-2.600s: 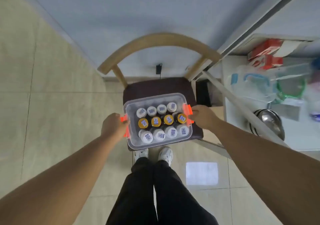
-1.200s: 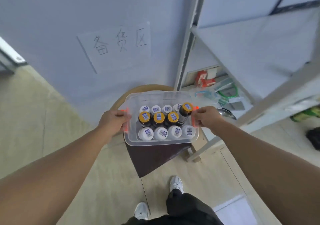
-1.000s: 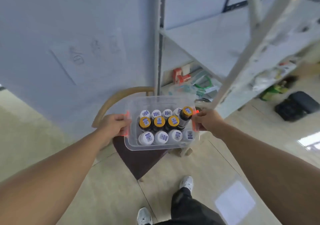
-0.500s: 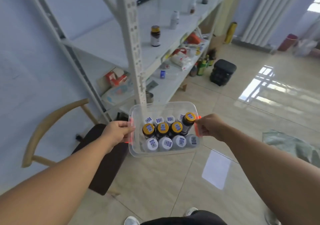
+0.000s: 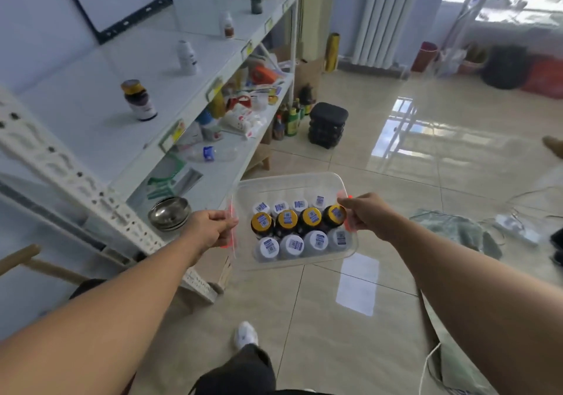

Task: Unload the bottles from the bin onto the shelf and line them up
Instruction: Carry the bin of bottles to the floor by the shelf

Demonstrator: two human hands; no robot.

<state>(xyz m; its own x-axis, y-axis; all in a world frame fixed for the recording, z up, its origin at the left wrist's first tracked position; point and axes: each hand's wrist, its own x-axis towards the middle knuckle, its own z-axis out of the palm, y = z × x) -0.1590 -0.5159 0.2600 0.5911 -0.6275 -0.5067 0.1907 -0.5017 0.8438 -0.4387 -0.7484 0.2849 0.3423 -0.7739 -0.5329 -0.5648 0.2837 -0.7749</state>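
I carry a clear plastic bin (image 5: 283, 186) with orange latches in the air over the floor. My left hand (image 5: 210, 228) grips its left latch and my right hand (image 5: 364, 216) grips its right latch. Inside stand several bottles in three rows: white-capped ones at the back and front, yellow-capped dark bottles (image 5: 286, 221) in the middle. The white shelf (image 5: 100, 102) lies to the left at about chest height. On it stand a dark yellow-capped bottle (image 5: 138, 100), a white bottle (image 5: 186, 58) and several more bottles further back.
The shelf's perforated post (image 5: 91, 193) slants between me and the shelf. The lower shelf holds a steel bowl (image 5: 169, 213), packets and clutter. A black stool (image 5: 327, 123) and bottles stand on the floor beyond. A chair back (image 5: 18, 257) is at far left; cloth and cables lie right.
I lifted the bin off the chair and turned right with it. The view swung from the chair and wall to along the shelf; both hands kept their grip on the latches.
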